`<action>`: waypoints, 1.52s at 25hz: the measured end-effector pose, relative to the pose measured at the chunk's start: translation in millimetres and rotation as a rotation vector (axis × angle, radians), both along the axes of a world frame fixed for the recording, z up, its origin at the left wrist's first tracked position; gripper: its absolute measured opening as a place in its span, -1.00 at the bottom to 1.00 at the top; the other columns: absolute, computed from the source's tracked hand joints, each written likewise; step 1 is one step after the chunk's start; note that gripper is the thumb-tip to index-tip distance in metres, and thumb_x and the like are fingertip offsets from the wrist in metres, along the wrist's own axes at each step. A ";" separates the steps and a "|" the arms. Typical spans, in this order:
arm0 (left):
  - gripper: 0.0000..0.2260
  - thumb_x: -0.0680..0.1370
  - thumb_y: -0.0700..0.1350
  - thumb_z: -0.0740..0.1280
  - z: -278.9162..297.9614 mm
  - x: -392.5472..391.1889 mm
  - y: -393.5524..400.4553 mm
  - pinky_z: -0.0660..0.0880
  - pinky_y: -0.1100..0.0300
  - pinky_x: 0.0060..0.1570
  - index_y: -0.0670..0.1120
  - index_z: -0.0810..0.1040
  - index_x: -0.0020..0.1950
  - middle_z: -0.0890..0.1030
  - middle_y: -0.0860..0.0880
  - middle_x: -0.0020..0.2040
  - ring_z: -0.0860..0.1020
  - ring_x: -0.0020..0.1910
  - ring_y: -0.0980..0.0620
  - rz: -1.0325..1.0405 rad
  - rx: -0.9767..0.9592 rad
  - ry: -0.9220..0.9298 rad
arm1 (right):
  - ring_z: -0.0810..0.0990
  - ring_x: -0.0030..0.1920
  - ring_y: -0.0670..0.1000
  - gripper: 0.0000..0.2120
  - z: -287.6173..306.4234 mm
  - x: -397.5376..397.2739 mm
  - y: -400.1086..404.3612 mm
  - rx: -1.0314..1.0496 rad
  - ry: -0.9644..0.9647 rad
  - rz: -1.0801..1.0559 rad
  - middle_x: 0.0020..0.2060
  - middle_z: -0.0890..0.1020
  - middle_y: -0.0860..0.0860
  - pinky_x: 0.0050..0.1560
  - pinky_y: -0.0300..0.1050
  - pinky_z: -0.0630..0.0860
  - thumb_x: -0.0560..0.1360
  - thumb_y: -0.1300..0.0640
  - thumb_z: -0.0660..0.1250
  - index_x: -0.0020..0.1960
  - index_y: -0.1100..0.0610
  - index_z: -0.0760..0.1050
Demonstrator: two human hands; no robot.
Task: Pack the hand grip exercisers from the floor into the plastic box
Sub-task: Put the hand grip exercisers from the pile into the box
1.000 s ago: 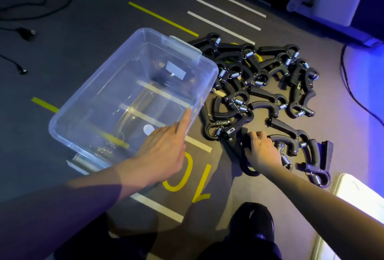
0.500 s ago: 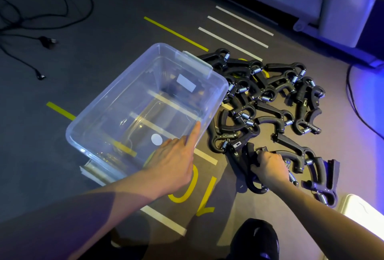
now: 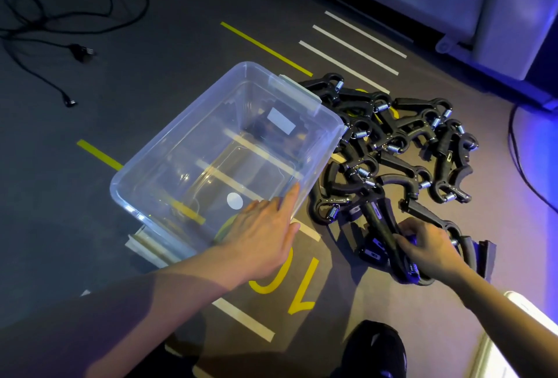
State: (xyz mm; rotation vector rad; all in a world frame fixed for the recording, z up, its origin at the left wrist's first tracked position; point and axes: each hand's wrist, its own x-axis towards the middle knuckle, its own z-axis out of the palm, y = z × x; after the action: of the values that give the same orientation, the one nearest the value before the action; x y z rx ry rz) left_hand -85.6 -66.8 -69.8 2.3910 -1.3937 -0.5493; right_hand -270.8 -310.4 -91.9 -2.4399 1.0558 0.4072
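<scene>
A clear plastic box [image 3: 157,148] stands on the dark floor at centre left with nothing inside. My left hand [image 3: 262,232] lies flat against its near right corner, fingers straight. To the right of the box lies a heap of several black hand grip exercisers [image 3: 401,142] with metal springs. My right hand [image 3: 428,249] grips one black exerciser [image 3: 382,226] at the near edge of the heap, fingers curled round its handle. Its lower end with a spring shows below my hand.
Black cables [image 3: 63,45] trail over the floor at far left. White and yellow tape lines cross the floor, with a yellow number by the box. A white unit [image 3: 510,15] stands at top right, a white object [image 3: 513,344] at bottom right. A dark shoe [image 3: 374,347] is below.
My right hand has closed round an exerciser at the near edge of the heap and drawn it slightly toward me. The left hand stays on the box corner. The view has shifted.
</scene>
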 end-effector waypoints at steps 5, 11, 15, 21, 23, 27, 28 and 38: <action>-0.50 0.63 0.04 0.00 0.0 0.9 0.7 0.28 0.10 0.13 -0.05 -0.09 0.52 0.45 -0.08 0.25 0.41 0.20 -0.12 -0.003 0.016 0.021 | 0.53 -0.10 0.08 -0.92 17.9 21.7 1.9 -0.027 -0.108 -0.027 -0.17 0.56 0.05 -0.17 -0.17 0.33 0.50 0.21 0.34 -0.02 0.19 0.51; -0.50 0.62 0.11 -0.04 -1.5 3.0 0.7 0.28 0.09 0.20 -0.04 -0.03 0.51 0.42 -0.07 0.31 0.39 0.25 -0.11 0.000 0.031 0.067 | 0.46 -0.15 0.00 -0.85 59.9 80.6 20.0 -0.223 -0.382 0.050 -0.16 0.53 0.01 -0.15 -0.20 0.28 0.49 0.16 0.36 0.01 0.21 0.51; -0.42 0.58 0.19 0.00 13.7 14.8 -6.5 0.21 0.11 0.32 -0.03 -0.01 0.52 0.24 -0.02 0.48 0.24 0.42 -0.02 0.135 -0.124 0.264 | 0.42 -0.09 -0.04 -0.80 89.0 126.2 33.7 -0.263 -0.481 0.203 -0.15 0.49 -0.05 -0.10 -0.21 0.27 0.50 0.10 0.34 0.05 0.20 0.50; -0.68 0.51 0.17 0.22 55.3 49.1 -33.9 0.40 0.13 0.07 0.09 0.41 0.21 0.58 0.10 0.11 0.52 0.13 0.14 0.433 -0.521 0.625 | 0.50 -0.21 -0.01 -0.84 110.1 196.8 63.8 -0.119 -0.569 0.199 -0.27 0.55 -0.01 -0.21 -0.14 0.33 0.49 0.04 0.34 -0.10 0.15 0.49; -0.80 0.47 0.13 0.30 56.7 57.7 -34.9 0.49 0.05 -0.02 0.10 0.47 0.03 0.62 0.10 -0.11 0.60 -0.07 0.13 0.512 -0.550 0.659 | 0.48 -0.29 0.01 -0.82 110.1 214.4 74.8 -0.034 -0.596 0.115 -0.35 0.55 0.03 -0.30 -0.20 0.33 0.49 0.05 0.33 -0.19 0.15 0.47; -0.96 0.56 -0.11 0.26 57.5 76.6 -28.4 0.58 0.02 -0.17 0.03 0.45 -0.02 0.62 -0.06 -0.03 0.67 -0.24 -0.02 0.595 -0.654 0.750 | 0.49 -0.31 0.01 -0.75 99.6 231.3 88.6 0.250 -0.692 -0.058 -0.36 0.58 0.09 -0.20 -0.08 0.45 0.49 0.01 0.33 -0.30 0.08 0.40; -0.94 0.58 -0.15 0.24 59.5 83.9 -25.2 0.60 0.06 -0.23 0.01 0.44 -0.04 0.62 -0.08 -0.04 0.67 -0.29 -0.04 0.606 -0.671 0.740 | 0.52 -0.30 0.01 -0.75 96.2 230.8 88.5 0.268 -0.696 -0.067 -0.35 0.60 0.08 -0.18 -0.07 0.46 0.49 -0.01 0.33 -0.30 0.07 0.43; -0.91 0.51 -0.14 0.36 71.8 114.3 1.5 0.38 0.41 -0.54 -0.16 0.57 -0.11 0.55 -0.05 -0.35 0.51 -0.55 0.19 0.391 -0.373 0.597 | 0.48 0.24 0.19 -0.49 77.6 217.4 59.4 -0.667 -0.452 0.778 0.25 0.51 0.05 0.34 0.37 0.16 0.53 0.06 0.21 0.46 -0.01 0.24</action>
State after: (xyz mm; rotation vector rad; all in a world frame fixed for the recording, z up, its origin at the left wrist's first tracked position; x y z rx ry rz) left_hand 28.7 -65.4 2.0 1.9005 -0.6800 -0.7352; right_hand -53.4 -251.1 -14.3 -3.2487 -0.0105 -0.3362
